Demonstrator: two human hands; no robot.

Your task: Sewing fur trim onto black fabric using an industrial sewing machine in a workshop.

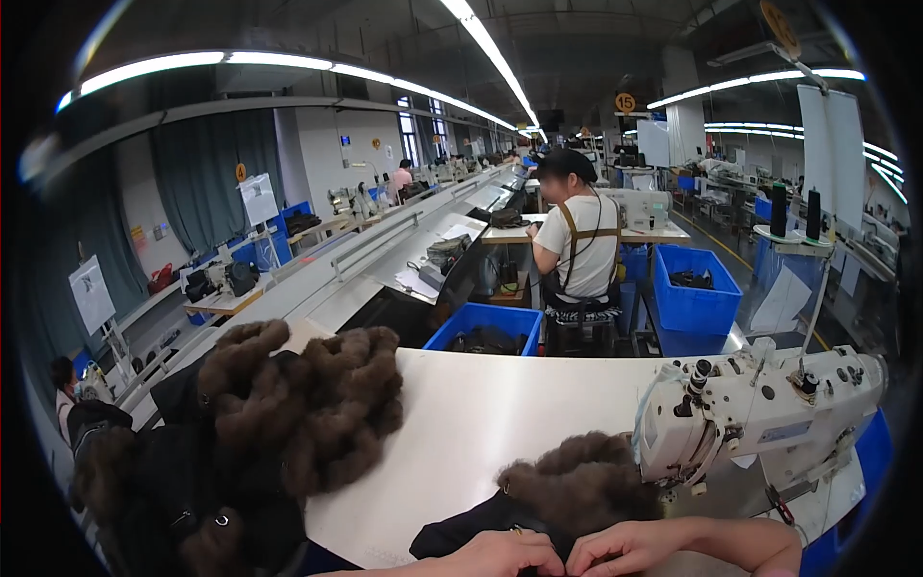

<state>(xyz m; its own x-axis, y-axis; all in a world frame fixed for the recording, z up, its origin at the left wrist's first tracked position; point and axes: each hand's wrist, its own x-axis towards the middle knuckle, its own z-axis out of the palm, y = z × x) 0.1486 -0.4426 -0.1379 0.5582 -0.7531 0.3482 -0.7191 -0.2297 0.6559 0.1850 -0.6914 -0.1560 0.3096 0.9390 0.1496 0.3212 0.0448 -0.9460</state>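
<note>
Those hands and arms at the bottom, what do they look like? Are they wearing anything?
The left hand and right hand wear no gloves. The forearms show no sleeves, and no watch or bracelet shows either.

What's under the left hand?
Black fabric shows beyond the left hand and seems to run beneath it; what lies directly under palm and fingers is covered.

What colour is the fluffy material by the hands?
The fluffy material is brown, best in the head view.
</note>
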